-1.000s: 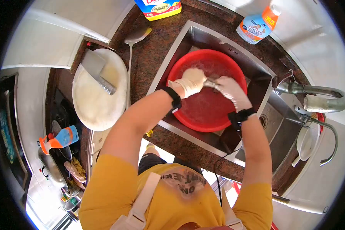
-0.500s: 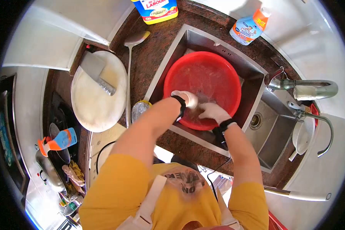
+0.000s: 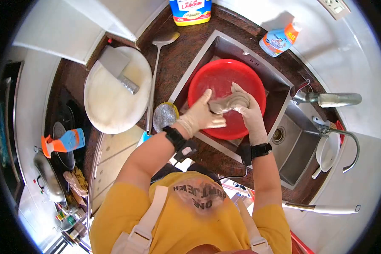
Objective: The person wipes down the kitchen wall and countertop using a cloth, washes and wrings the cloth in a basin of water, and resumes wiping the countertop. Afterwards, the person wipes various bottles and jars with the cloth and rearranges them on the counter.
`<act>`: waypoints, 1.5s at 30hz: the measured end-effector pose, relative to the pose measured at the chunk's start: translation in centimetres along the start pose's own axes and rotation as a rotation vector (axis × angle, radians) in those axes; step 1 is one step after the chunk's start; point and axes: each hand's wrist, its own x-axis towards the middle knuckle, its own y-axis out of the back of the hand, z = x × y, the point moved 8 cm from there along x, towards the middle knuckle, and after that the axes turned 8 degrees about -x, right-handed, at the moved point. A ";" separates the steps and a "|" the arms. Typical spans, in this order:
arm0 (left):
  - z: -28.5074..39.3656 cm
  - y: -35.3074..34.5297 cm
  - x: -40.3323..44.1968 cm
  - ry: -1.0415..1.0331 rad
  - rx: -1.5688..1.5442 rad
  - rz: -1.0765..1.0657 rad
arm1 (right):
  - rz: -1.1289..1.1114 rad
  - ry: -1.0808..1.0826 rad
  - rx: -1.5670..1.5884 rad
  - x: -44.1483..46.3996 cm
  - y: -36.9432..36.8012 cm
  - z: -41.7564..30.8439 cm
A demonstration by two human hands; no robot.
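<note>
Here's the broad dark worktop (image 3: 178,63), running beyond both grips and round to their left. Set into it, the steel sink (image 3: 273,80) sits beneath the grips, and there in it is the red basin (image 3: 218,74), directly under the right grip (image 3: 240,99). Out to the left of the left grip (image 3: 212,111), it's a round chopping board (image 3: 114,101) with a cleaver (image 3: 114,61) lying on it. Right of the right grip, well apart, a tap (image 3: 340,100) curves outward. Between board and sink, a long-handled turner (image 3: 156,63) stretches past the left grip; beyond the right grip, a spray bottle (image 3: 277,41) stands at the back.

And the gloved grips! The right one is closed on a bunched grey cloth (image 3: 230,103), held over the basin. The left is open, fingers spread, right by the cloth's near end; whether it touches, I can't tell. Just beside the left wrist, a silvery, yellow-edged pad (image 3: 165,116).
</note>
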 end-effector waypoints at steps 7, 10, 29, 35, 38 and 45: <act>-2.5 -3.0 3.1 -0.117 -0.046 -0.364 | 0.059 -0.171 -0.080 -2.2 -3.1 -0.8; -2.2 -4.2 1.5 -0.328 0.293 -0.461 | 0.093 -0.110 -0.134 -1.7 -2.0 -0.3; -4.7 -4.8 -1.9 -0.158 1.046 -0.482 | -0.260 -0.083 -0.132 -3.1 -7.5 -5.4; -3.6 -5.5 -1.8 -0.456 1.351 -0.547 | -0.222 -0.172 -0.135 -2.6 -6.8 -3.3; -5.8 -7.4 -6.6 -1.566 1.806 -1.165 | -0.114 -0.154 -0.058 -2.3 -6.3 -1.9; -4.1 -3.7 -1.0 -0.716 1.588 -0.335 | -0.085 -0.180 -0.191 -2.1 -5.8 1.6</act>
